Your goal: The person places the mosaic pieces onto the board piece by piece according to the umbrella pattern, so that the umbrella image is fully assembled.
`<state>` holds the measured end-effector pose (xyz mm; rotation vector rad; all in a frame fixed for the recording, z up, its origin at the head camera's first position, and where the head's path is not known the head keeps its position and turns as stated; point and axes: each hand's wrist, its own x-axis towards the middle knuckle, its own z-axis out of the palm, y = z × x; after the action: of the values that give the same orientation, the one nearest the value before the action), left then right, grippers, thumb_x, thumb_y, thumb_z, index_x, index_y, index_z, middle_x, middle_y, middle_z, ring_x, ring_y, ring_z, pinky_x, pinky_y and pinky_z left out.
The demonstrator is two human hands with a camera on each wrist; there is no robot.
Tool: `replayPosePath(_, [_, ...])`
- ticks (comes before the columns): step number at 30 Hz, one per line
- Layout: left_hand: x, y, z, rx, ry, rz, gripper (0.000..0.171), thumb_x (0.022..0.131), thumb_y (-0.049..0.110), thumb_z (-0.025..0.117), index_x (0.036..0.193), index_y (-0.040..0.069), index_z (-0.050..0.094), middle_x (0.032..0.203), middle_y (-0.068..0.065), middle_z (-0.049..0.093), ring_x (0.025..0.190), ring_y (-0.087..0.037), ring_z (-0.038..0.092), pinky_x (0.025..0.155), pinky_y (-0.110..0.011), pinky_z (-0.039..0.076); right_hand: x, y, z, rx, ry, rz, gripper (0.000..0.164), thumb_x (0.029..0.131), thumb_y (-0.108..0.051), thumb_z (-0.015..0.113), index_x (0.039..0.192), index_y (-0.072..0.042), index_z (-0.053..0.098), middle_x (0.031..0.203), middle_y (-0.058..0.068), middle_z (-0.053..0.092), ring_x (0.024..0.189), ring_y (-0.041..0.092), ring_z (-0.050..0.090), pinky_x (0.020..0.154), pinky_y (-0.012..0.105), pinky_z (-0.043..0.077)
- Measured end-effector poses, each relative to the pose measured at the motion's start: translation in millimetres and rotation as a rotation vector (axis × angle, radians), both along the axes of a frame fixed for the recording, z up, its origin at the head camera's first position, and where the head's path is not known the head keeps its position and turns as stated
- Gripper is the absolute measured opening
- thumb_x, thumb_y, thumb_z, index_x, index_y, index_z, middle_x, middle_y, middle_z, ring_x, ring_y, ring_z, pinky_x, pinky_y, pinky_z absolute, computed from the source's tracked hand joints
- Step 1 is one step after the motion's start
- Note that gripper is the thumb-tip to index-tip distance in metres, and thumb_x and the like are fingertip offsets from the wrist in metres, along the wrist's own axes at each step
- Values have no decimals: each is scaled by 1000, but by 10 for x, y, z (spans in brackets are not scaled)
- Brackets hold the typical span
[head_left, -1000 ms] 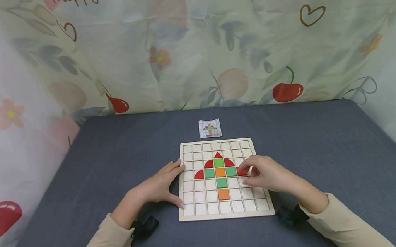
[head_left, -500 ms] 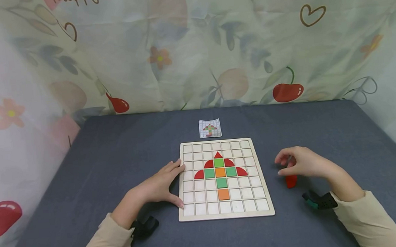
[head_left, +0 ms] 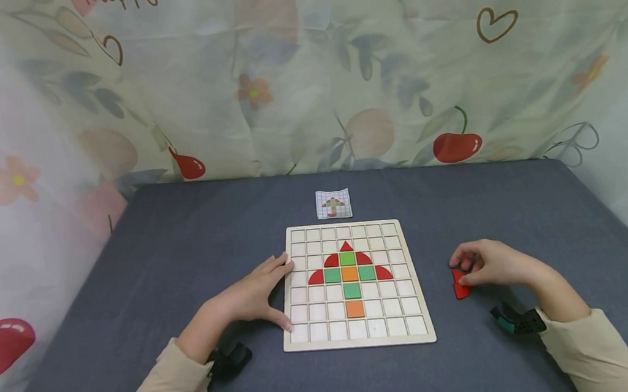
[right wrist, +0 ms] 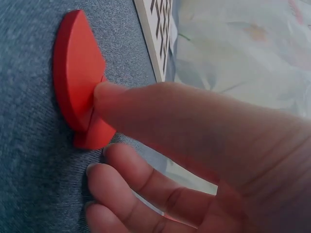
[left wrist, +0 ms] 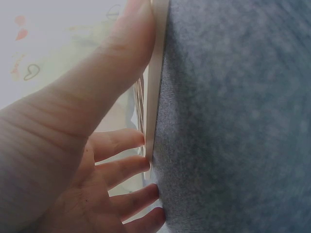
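A wooden grid board (head_left: 308,332) lies on the table, with red, green and orange tiles set in a tree-like pattern. My left hand (head_left: 252,293) rests along the board's left edge, thumb and fingers spread, fingertips touching the rim. Right of the board, my right hand (head_left: 496,261) has its thumb and curled fingers around a red tile (right wrist: 97,133), whose shape is partly hidden. Against it lies a red quarter-circle tile (right wrist: 77,63), touched by the thumb tip (right wrist: 109,94) at its edge. Both tiles are down on the table cloth.
Behind the board lies a small pattern card (head_left: 334,203) showing a similar coloured figure. A dark cloth covers the table (head_left: 210,216). A printed curtain (head_left: 295,99) hangs along the back. Each wrist carries a black camera strap (head_left: 517,320).
My right hand has left the red tile at the pattern's right end, moved right off the board, and lowered onto the loose red tiles. The left hand stays in place.
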<state>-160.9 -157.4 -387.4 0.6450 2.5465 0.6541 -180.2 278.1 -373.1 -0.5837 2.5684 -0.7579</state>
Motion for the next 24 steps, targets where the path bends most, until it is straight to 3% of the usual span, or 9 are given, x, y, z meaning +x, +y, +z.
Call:
replayPosePath(18, [-1,15,-4,-19,-1,5,110,63,43,83,148,5,25,158,-14,12,145,-38,9,113,-54,22,-17,1,0,-44,-43,26,21,81,-17,71,93,-3,61,78,-1,58,65,0,51,60,20,45])
replayPosePath(24, [-1,18,-8,-13,-2,6,110,63,43,83,148,4,25,158,-14,12,145,-38,9,113,-53,22,-14,13,32,-34,4,45,11,86,-12,65,94,-3,64,81,-1,63,67,-3,51,62,19,46])
